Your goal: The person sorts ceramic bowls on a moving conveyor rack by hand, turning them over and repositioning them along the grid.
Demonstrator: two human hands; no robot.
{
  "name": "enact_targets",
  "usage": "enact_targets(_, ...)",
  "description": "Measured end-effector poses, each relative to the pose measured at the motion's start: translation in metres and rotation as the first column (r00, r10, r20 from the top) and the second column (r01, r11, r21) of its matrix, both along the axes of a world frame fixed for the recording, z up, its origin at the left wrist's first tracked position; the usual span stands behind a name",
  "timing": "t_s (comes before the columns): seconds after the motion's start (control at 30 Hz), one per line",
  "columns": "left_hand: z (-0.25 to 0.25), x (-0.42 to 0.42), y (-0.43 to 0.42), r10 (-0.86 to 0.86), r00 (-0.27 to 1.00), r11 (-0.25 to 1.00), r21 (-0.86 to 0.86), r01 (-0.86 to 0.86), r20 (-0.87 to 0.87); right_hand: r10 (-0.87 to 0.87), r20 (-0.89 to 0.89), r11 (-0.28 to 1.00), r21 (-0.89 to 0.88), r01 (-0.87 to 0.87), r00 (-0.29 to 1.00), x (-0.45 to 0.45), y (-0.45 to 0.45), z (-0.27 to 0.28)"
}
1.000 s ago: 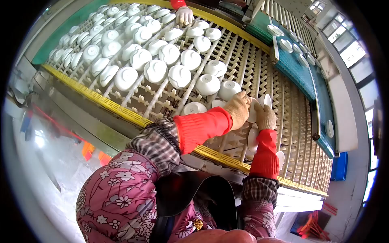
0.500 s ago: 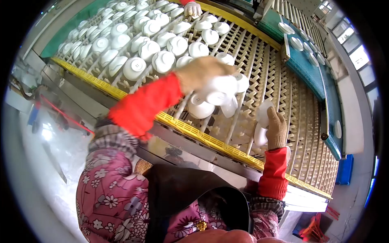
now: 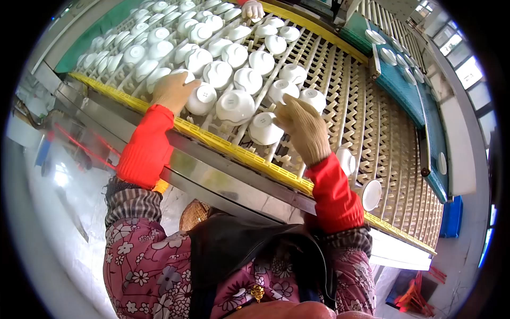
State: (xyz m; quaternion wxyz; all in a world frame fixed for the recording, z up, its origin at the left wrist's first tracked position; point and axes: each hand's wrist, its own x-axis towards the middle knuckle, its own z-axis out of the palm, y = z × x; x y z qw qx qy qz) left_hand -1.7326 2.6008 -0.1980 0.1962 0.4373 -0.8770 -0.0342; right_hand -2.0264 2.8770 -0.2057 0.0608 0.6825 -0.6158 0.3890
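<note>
Several white bowls lie upside down on a pegged conveyor. My left hand, in a tan glove, is at the conveyor's near edge, its thumb and fingers around the side of a white bowl. Just right of its thumb sits another bowl. My right hand, gloved too, has its fingers apart, with the thumb side against a near bowl and the fingertips by a bowl behind it. Its palm is hidden.
A yellow edge strip borders the conveyor's near side. Another person's gloved hand is at the far side. Two bowls lie on their sides beyond my right sleeve. A green belt carries white dishes.
My left hand has moved left from the stacked bowls, which now stand apart on the conveyor. My right hand has left the side-lying bowls and moved left to the upside-down bowls.
</note>
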Motion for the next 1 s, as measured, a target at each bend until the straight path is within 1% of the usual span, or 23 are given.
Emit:
enact_targets(0.03, 0.002, -0.002, 0.005, 0.002, 0.999, 1.0, 0.015, -0.002, -0.049, -0.074, -0.196, 0.99, -0.133, 0.048, 0.978, -0.007, 0.018, -0.003)
enact_targets(0.07, -0.011, -0.002, -0.003, -0.055, 0.989, 0.993, -0.112, 0.04, -0.138, -0.131, 0.635, 0.986, 0.162, 0.034, 0.761, -0.012, 0.045, -0.003)
enact_targets(0.1, -0.005, -0.007, 0.0, -0.053, 0.996, 0.992, -0.123, 0.043, -0.075, -0.256, 0.639, 0.965, 0.211, 0.155, 0.726, -0.02, 0.07, 0.006)
enact_targets(0.13, -0.009, -0.01, 0.0, -0.1, 0.993, 0.975, -0.207, 0.085, -0.066, -0.36, 0.62, 0.931, 0.282, 0.23, 0.697, -0.029, 0.1, 0.015)
enact_targets(0.17, -0.012, -0.018, 0.002, -0.156, 0.986, 0.947, -0.292, 0.133, -0.057, -0.506, 0.5, 0.862, 0.318, 0.395, 0.703, -0.036, 0.132, 0.021)
enact_targets(0.2, -0.003, -0.03, 0.025, -0.164, 0.984, 0.952, -0.272, 0.139, -0.071, -0.553, 0.484, 0.833, 0.327, 0.445, 0.679, -0.052, 0.162, 0.02)
enact_targets(0.23, -0.002, -0.04, 0.035, -0.303, 0.951, 0.91, -0.314, 0.272, -0.056, -0.595, 0.468, 0.803, 0.335, 0.492, 0.653, -0.066, 0.194, 0.018)
enact_targets(0.3, 0.002, -0.067, 0.071, -0.513, 0.856, 0.804, -0.385, 0.453, -0.066, -0.731, -0.05, 0.652, 0.243, 0.718, 0.68, -0.091, 0.253, 0.001)
enact_targets(0.33, 0.018, -0.082, 0.103, -0.508, 0.859, 0.816, -0.284, 0.504, 0.063, -0.798, -0.079, 0.524, 0.401, 0.752, 0.598, -0.086, 0.268, 0.01)
enact_targets(0.37, -0.002, -0.095, 0.113, -0.605, 0.795, 0.747, -0.314, 0.586, 0.043, -0.804, -0.033, 0.435, 0.649, 0.625, 0.593, -0.072, 0.271, 0.039)
enact_targets(0.43, 0.018, -0.126, 0.164, -0.777, 0.629, 0.628, -0.101, 0.771, -0.029, -0.687, -0.151, 0.616, 0.399, 0.68, 0.711, -0.087, 0.304, -0.016)
enact_targets(0.5, 0.007, -0.159, 0.201, -0.874, 0.483, 0.466, -0.189, 0.865, 0.057, -0.62, -0.171, 0.65, 0.435, 0.624, 0.765, -0.098, 0.314, -0.023)
enact_targets(0.57, 0.001, -0.187, 0.239, -0.868, 0.497, 0.495, -0.042, 0.868, 0.029, -0.598, -0.182, 0.628, 0.499, 0.598, 0.78, -0.103, 0.311, -0.022)
enact_targets(0.6, 0.006, -0.196, 0.249, -0.871, 0.486, 0.487, -0.005, 0.873, 0.074, -0.631, -0.241, 0.571, 0.5, 0.651, 0.738, -0.101, 0.31, -0.022)
enact_targets(0.7, 0.004, -0.209, 0.233, -0.679, 0.674, 0.716, 0.06, 0.695, 0.29, -0.687, -0.243, 0.423, 0.633, 0.648, 0.685, -0.094, 0.304, -0.008)
enact_targets(0.73, -0.02, -0.208, 0.214, -0.592, 0.744, 0.762, -0.084, 0.642, 0.308, -0.809, -0.106, 0.368, 0.675, 0.639, 0.578, -0.088, 0.298, -0.002)
enact_targets(0.77, -0.031, -0.208, 0.203, -0.601, 0.762, 0.777, -0.046, 0.628, 0.242, -0.829, 0.229, 0.519, 0.657, 0.547, 0.511, -0.087, 0.291, -0.002)
enact_targets(0.8, -0.035, -0.208, 0.196, -0.605, 0.776, 0.788, -0.005, 0.615, 0.177, -0.75, 0.538, 0.661, 0.585, 0.47, 0.385, -0.088, 0.285, -0.003)
enact_targets(0.83, -0.041, -0.208, 0.19, -0.604, 0.789, 0.796, 0.037, 0.605, 0.111, -0.583, 0.784, 0.779, 0.466, 0.42, 0.212, -0.089, 0.281, -0.005)
enact_targets(0.87, -0.032, -0.208, 0.194, -0.581, 0.803, 0.814, 0.087, 0.575, 0.13, -0.505, 0.423, 0.862, 0.285, 0.418, 0.753, -0.09, 0.274, 0.004)
enact_targets(0.9, -0.03, -0.209, 0.193, -0.584, 0.802, 0.81, 0.143, 0.568, 0.125, -0.408, -0.137, 0.913, -0.029, 0.408, 0.903, -0.092, 0.267, 0.013)
enact_targets(0.93, -0.028, -0.211, 0.191, -0.583, 0.804, 0.807, 0.196, 0.557, 0.116, -0.348, 0.092, 0.937, -0.003, 0.349, 0.933, -0.09, 0.249, 0.011)
enact_targets(1.0, -0.012, -0.209, 0.194, -0.575, 0.804, 0.808, 0.258, 0.53, 0.149, -0.25, 0.286, 0.968, 0.056, 0.245, 0.925, -0.099, 0.23, 0.003)
